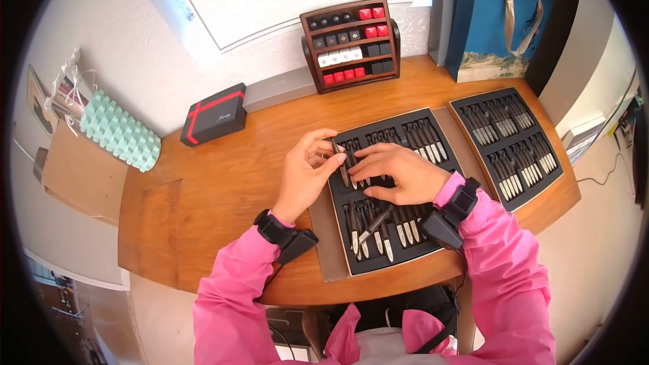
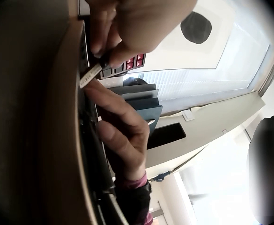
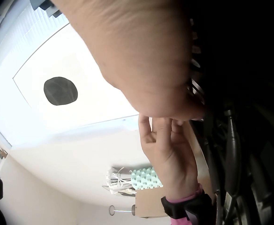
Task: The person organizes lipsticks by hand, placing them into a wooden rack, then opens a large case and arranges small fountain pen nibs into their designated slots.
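My left hand (image 1: 307, 169) pinches a slim, dark piece with a silver, pointed end (image 2: 91, 76) between thumb and fingers, at the left rim of a black tray (image 1: 402, 257). Lettering shows on its silver part in the left wrist view. My right hand (image 1: 402, 172) reaches over the tray from the right, fingers extended over the upper left group of similar pieces, fingertips close to the left hand. Those fingers partly hide the pieces below. In the lower left group, one dark piece (image 1: 376, 224) lies slantwise across the others.
A second black tray (image 1: 506, 145) of similar pieces lies to the right. Behind stand a wooden rack (image 1: 350, 46) of small cubes and balls, a dark box with red ribbon (image 1: 215, 115) and a blue paper bag (image 1: 483, 23). A mint-green textured cylinder (image 1: 122, 132) is at the left.
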Demonstrator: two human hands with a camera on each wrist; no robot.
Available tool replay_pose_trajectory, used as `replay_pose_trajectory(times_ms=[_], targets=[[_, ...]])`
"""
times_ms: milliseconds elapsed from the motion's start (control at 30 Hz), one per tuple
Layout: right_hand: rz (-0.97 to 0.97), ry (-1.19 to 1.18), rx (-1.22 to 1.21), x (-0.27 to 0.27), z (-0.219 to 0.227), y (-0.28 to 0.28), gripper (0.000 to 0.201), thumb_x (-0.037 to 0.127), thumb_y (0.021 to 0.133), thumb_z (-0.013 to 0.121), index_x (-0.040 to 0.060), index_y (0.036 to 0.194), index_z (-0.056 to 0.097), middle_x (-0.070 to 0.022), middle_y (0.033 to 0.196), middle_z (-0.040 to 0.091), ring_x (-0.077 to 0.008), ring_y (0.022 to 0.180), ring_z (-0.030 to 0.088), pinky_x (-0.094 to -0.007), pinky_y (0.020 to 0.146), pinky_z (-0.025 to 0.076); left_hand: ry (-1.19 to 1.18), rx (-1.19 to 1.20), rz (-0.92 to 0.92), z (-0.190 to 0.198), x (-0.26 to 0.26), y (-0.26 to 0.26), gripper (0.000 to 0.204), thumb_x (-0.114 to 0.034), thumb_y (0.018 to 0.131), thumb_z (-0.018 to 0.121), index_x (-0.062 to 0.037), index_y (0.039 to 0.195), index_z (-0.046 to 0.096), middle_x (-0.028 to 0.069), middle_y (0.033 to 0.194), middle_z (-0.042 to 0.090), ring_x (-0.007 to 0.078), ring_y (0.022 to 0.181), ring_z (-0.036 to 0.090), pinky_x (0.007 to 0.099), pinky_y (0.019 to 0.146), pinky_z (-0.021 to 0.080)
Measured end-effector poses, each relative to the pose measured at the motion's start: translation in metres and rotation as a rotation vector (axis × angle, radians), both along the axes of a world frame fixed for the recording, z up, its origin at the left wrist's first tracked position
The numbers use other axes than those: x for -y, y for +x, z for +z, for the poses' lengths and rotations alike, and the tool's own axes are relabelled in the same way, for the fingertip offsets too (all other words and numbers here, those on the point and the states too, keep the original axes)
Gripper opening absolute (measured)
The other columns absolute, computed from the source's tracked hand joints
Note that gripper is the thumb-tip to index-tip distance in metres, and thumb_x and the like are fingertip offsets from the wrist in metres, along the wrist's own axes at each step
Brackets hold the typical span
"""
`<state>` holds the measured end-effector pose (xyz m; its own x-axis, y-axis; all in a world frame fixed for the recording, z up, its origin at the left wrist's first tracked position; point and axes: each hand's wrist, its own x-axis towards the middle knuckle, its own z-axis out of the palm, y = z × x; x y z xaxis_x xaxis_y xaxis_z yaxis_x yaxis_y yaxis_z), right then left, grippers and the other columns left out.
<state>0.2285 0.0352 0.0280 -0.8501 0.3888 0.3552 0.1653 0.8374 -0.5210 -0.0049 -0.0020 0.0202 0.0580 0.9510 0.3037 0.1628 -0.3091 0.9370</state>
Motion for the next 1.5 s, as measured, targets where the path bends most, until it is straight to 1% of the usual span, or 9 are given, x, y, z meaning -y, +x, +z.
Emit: replay_pose_trajectory(times_ms=[133,167,300,400,633,900,1233,1300,1500], targets=[[-0.022,-0.026,-0.052,0.000,0.003,0.000,0.029,0.017,0.084,0.074,0.0049,0.110,0.073,-0.0092,0.115,0.070,-0.0316,0.123,0.056,-0.0445,0.108,0.042,-0.123,-0.286,0.106,0.005,0.002,-0.005,0.043,-0.010,0.084,0.082,-0.0051,0.124,0.066,0.0036,0.103,0.072,0.0111,0.084,0.062,0.0267,0.073,0.050],[-0.004,-0.011,-0.085,0.000,0.004,-0.001,0.029,0.017,0.083,0.075,0.0046,0.109,0.073,-0.0091,0.112,0.070,-0.0312,0.121,0.057,-0.0446,0.106,0.042,0.009,-0.385,0.132,0.002,0.000,-0.006,0.043,-0.012,0.080,0.084,-0.0062,0.120,0.069,0.0043,0.104,0.072,0.0150,0.092,0.062,0.0303,0.080,0.050],[0.025,-0.004,-0.069,0.004,0.008,-0.002,0.032,0.018,0.082,0.076,0.0046,0.112,0.073,-0.0092,0.117,0.070,-0.0315,0.124,0.055,-0.0440,0.108,0.042,0.246,-0.579,0.163,0.000,-0.005,-0.006,0.041,-0.019,0.074,0.088,-0.0091,0.111,0.074,0.0075,0.110,0.070,0.0286,0.116,0.054,0.0398,0.098,0.045],[0.056,0.005,-0.042,0.008,0.003,-0.004,0.037,0.021,0.083,0.076,0.0050,0.116,0.073,-0.0093,0.125,0.069,-0.0323,0.130,0.052,-0.0447,0.110,0.040,0.256,-0.605,0.171,-0.006,-0.007,-0.011,0.043,-0.021,0.073,0.089,-0.0093,0.111,0.074,0.0096,0.117,0.066,0.0305,0.118,0.052,0.0411,0.101,0.044],[0.046,-0.011,0.067,0.011,0.007,-0.003,0.043,0.027,0.084,0.076,0.0060,0.122,0.071,-0.0082,0.133,0.066,-0.0338,0.139,0.045,-0.0474,0.115,0.036,0.204,-0.537,0.183,-0.001,-0.004,-0.010,0.033,-0.021,0.077,0.085,-0.0092,0.107,0.076,0.0103,0.123,0.064,0.0299,0.122,0.053,0.0418,0.102,0.043],[0.040,-0.052,0.099,0.012,0.008,-0.002,0.048,0.025,0.083,0.077,0.0068,0.126,0.069,-0.0071,0.141,0.061,-0.0347,0.141,0.042,-0.0483,0.117,0.033,0.496,-0.733,0.098,-0.005,-0.003,-0.022,0.012,-0.017,0.087,0.073,-0.0097,0.090,0.082,0.0063,0.122,0.070,0.0317,0.131,0.049,0.0441,0.103,0.043],[0.046,-0.081,0.083,0.010,0.005,-0.002,0.048,0.025,0.082,0.078,0.0065,0.125,0.069,-0.0070,0.140,0.062,-0.0348,0.141,0.043,-0.0481,0.116,0.034,0.385,-0.879,-0.011,0.009,-0.001,-0.026,0.017,-0.020,0.093,0.067,-0.0113,0.093,0.082,0.0079,0.131,0.067,0.0328,0.143,0.041,0.0473,0.105,0.040],[0.045,-0.072,0.082,0.009,0.005,-0.002,0.047,0.025,0.082,0.078,0.0067,0.125,0.069,-0.0070,0.139,0.062,-0.0347,0.140,0.044,-0.0481,0.116,0.034,0.307,-0.862,-0.052,0.011,-0.002,-0.027,0.017,-0.018,0.092,0.069,-0.0111,0.101,0.082,0.0082,0.135,0.065,0.0337,0.145,0.037,0.0481,0.113,0.034],[0.024,-0.121,-0.005,0.003,0.003,-0.001,0.039,0.019,0.085,0.075,0.0057,0.120,0.071,-0.0103,0.130,0.067,-0.0338,0.132,0.052,-0.0445,0.110,0.041,0.369,-0.725,-0.017,0.002,-0.006,-0.031,0.015,-0.014,0.089,0.071,-0.0099,0.100,0.081,0.0102,0.130,0.067,0.0329,0.142,0.042,0.0456,0.109,0.040]])
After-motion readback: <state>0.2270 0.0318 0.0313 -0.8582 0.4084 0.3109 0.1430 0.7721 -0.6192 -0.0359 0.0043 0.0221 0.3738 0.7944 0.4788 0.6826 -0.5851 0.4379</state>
